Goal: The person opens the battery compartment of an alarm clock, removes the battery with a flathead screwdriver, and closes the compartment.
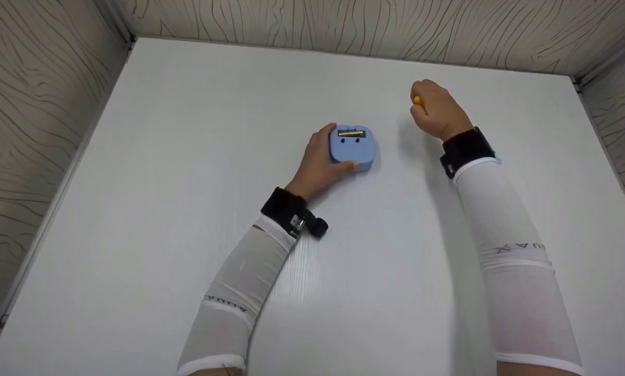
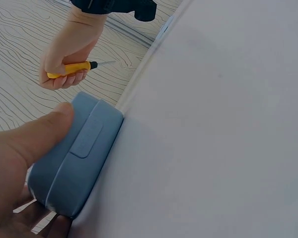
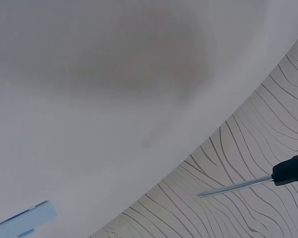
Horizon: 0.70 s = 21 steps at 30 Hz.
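Note:
A rounded light-blue plastic case (image 1: 352, 149) sits on the white table with an open slot at its far edge. In that slot lies a gold-and-black battery (image 1: 351, 133), with two dark spots just below it. My left hand (image 1: 320, 162) grips the case from its left side, thumb on the near edge and fingers around the far side. Off to the right and raised above the table, my right hand (image 1: 438, 109) holds a screwdriver (image 2: 74, 68) with a yellow handle, curled fingers around it. Its metal shaft (image 3: 233, 187) points away from the fist, touching nothing.
The white table (image 1: 187, 130) spreads around both hands. Wood-grain panels (image 1: 344, 26) border it at the back and both sides. Black wrist straps with cameras (image 1: 319, 227) stick out near the hands. A corner of the light-blue case (image 3: 25, 220) shows in the right wrist view.

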### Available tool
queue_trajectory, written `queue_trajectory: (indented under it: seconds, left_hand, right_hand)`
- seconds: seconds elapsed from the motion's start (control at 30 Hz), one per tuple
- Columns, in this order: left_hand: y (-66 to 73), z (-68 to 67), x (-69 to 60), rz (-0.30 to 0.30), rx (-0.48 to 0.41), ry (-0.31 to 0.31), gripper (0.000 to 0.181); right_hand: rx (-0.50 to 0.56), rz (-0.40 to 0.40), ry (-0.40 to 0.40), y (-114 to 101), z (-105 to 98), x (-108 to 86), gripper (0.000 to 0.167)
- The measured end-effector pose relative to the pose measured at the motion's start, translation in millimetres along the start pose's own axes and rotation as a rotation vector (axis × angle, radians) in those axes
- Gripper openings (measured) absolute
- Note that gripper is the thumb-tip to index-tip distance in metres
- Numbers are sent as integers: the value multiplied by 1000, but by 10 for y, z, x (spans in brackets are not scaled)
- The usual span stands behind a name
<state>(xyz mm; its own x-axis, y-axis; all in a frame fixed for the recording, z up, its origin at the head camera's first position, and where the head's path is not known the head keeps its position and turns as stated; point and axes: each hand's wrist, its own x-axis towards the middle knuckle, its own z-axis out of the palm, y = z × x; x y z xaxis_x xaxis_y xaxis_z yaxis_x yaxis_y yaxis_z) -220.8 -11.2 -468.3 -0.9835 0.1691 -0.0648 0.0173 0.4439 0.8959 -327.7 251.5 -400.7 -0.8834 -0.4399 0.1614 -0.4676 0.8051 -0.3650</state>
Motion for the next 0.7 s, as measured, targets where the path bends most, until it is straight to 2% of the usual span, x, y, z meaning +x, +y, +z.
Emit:
queue_trajectory:
  seconds: [0.23, 0.5, 0.7]
  left_hand:
    - [1, -2, -6, 4, -2, -3, 96]
    - [5, -6, -20, 24, -5, 7, 96]
    - [-4, 2, -16, 17, -10, 6, 96]
  right_hand:
    - [-53, 4, -65, 50, 20, -4, 20]
    - [-55, -58, -78, 53, 65, 3, 15]
    - [-61, -41, -107, 55, 93, 11, 16]
